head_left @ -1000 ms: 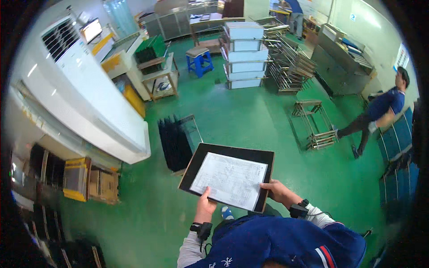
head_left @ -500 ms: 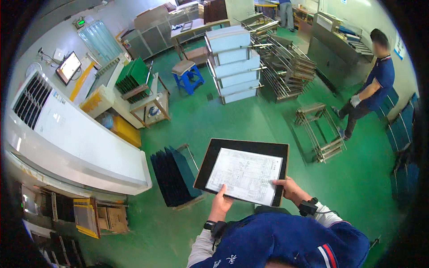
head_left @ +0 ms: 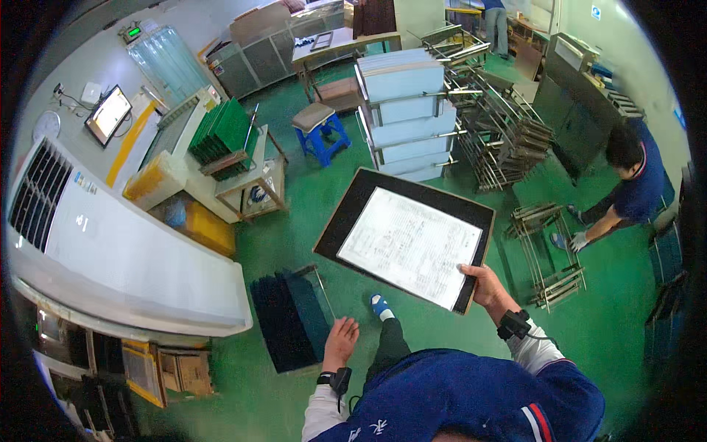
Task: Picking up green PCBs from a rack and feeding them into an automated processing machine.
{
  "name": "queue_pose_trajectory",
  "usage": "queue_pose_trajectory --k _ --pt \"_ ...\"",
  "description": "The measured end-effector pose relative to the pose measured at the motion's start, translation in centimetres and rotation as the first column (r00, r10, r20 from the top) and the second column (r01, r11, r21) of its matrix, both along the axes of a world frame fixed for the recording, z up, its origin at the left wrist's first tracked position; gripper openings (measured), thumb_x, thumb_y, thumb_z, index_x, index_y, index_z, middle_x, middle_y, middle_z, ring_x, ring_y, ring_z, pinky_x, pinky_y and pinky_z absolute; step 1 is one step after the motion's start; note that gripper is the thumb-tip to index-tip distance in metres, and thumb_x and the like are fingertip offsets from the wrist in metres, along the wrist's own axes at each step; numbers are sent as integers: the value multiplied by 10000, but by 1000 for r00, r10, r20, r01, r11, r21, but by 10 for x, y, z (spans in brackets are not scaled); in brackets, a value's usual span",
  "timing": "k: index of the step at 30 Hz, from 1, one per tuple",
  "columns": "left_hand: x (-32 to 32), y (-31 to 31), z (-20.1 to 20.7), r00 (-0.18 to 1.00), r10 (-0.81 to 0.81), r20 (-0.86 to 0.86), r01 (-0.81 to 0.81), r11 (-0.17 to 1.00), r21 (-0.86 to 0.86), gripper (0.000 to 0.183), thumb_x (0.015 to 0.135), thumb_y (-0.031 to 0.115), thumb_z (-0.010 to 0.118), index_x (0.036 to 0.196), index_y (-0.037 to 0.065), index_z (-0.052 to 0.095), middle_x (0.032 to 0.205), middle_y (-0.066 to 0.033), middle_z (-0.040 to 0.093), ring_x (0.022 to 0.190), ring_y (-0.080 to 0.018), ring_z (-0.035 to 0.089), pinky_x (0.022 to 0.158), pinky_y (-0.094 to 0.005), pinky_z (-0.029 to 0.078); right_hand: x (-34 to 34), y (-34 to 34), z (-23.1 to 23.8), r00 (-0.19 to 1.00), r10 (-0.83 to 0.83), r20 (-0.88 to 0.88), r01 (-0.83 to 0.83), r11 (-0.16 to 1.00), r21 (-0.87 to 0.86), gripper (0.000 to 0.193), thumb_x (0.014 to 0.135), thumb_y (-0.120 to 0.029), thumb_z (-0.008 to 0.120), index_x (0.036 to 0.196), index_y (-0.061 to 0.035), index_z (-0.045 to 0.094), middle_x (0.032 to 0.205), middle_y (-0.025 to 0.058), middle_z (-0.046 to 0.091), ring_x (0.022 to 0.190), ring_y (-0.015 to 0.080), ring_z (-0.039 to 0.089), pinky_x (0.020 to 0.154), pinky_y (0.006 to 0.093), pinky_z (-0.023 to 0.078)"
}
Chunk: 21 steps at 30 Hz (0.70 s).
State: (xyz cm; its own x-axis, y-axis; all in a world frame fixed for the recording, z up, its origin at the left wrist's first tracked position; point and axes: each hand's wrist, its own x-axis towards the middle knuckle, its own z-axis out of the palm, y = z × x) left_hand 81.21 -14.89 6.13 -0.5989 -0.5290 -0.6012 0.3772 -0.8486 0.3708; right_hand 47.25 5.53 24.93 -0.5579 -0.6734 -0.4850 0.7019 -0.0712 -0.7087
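My right hand (head_left: pixel 482 284) grips the right edge of a flat black board (head_left: pixel 356 202), thumb on top. A white printed sheet (head_left: pixel 412 243) lies on the board, which is tilted and held out in front of me. My left hand (head_left: pixel 342 341) is off the board, fingers loosely spread and holding nothing. It is nearest to a rack of dark upright panels (head_left: pixel 287 317) on the floor. My foot (head_left: pixel 380 305) in a blue slipper shows between that rack and the board.
Ahead stands a tall stack of light blue panels (head_left: pixel 409 110) beside piled metal frames (head_left: pixel 501 132). To the right, another person (head_left: pixel 637 177) bends beside a low metal rack (head_left: pixel 545 258). A white air conditioner (head_left: pixel 147 243) fills the left, with a blue stool (head_left: pixel 322 140) farther off.
My left hand has let go of the board and dropped to the left. The board has swung up and tilted in my right hand. The other person has bent down toward the low rack.
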Motion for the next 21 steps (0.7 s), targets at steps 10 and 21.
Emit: queue_pose_trajectory --k 10,21 --pt "11 -187 -112 820 -242 518 226 969 95 136 874 204 572 856 70 565 764 -71 603 588 -208 579 503 -313 484 -127 -161 26 964 -267 4 265 953 -147 348 835 -123 603 1133 46 545 1096 138 617 1000 256 597 932 398 455" --pt "-55 -275 -95 848 -195 492 251 967 -51 192 877 178 572 992 26 552 859 -91 633 655 -223 623 559 -347 516 -296 -366 14 902 -429 34 426 880 -211 224 860 -150 606 1035 -11 592 1044 100 623 968 267 582 914 454 449"
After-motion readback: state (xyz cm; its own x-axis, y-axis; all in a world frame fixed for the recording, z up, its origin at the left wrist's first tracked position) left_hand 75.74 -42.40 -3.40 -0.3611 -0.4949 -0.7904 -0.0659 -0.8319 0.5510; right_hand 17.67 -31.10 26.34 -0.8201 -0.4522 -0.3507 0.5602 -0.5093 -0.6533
